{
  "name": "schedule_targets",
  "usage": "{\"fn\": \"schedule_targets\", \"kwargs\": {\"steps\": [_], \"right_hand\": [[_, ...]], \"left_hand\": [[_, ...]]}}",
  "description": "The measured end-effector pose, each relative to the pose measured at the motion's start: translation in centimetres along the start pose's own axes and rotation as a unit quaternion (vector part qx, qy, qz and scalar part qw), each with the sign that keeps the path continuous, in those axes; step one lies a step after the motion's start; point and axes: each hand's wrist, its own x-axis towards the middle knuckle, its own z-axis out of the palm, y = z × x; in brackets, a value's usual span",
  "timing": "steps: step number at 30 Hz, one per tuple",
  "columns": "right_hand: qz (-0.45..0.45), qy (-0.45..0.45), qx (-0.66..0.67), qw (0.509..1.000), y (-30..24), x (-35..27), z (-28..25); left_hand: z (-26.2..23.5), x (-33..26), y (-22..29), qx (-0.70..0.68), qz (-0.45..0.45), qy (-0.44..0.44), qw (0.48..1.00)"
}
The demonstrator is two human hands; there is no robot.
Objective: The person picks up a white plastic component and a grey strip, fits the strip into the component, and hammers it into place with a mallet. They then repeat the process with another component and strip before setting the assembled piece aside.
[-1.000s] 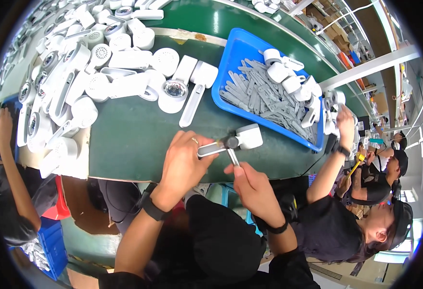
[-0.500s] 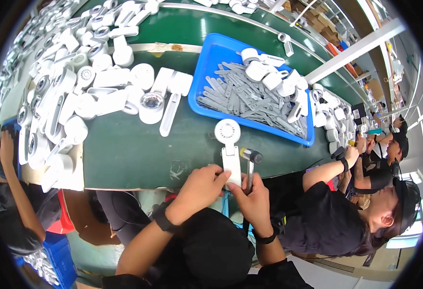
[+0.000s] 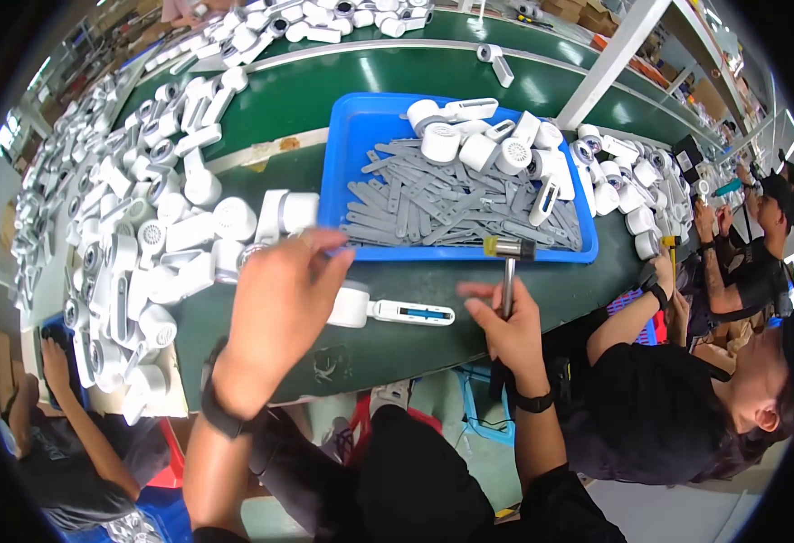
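A white handheld fan (image 3: 410, 312) lies on the green bench, its handle pointing right. A long slot in that handle shows something blue inside. My left hand (image 3: 279, 303) is raised over the fan's head end, by the near left corner of the blue tray (image 3: 342, 136). Its fingers are curved, slightly blurred, with a gap to the thumb; I see nothing in them. My right hand (image 3: 516, 330) is closed round the metal shaft of a small mallet (image 3: 509, 249) with one yellow and one black face. Grey strips (image 3: 424, 195) fill much of the tray.
Several white fans (image 3: 483, 149) lie on the strips in the tray. A big heap of fans (image 3: 143, 244) covers the bench's left side; another pile (image 3: 637, 181) sits right of the tray. A white post (image 3: 614, 63) rises behind. Co-workers sit at both sides.
The fan has gone from upright in both hands to lying sideways on the bench. My left hand has let go and moved left and up toward the tray. The mallet stays in my right hand.
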Motion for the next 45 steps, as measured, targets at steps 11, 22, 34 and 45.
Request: {"fn": "schedule_targets", "kwargs": {"steps": [11,22,34,45], "right_hand": [[0.076,0.006,0.053,0.996,1.7,0.9,-0.7],[0.083,-0.003,0.049,0.995,1.2,1.2,-0.9],[0.067,0.008,0.027,0.997,1.1,1.3,-0.8],[0.073,-0.012,0.084,0.994,1.2,1.4,-1.0]], "left_hand": [[10.8,11.6,-3.1,0.108,0.173,-0.048,0.978],[8.0,13.9,-5.7,-0.102,-0.128,-0.025,0.986],[10.6,10.2,-2.7,0.101,-0.076,-0.132,0.983],[5.1,6.1,-3.9,-0.021,0.08,-0.004,0.997]]}}
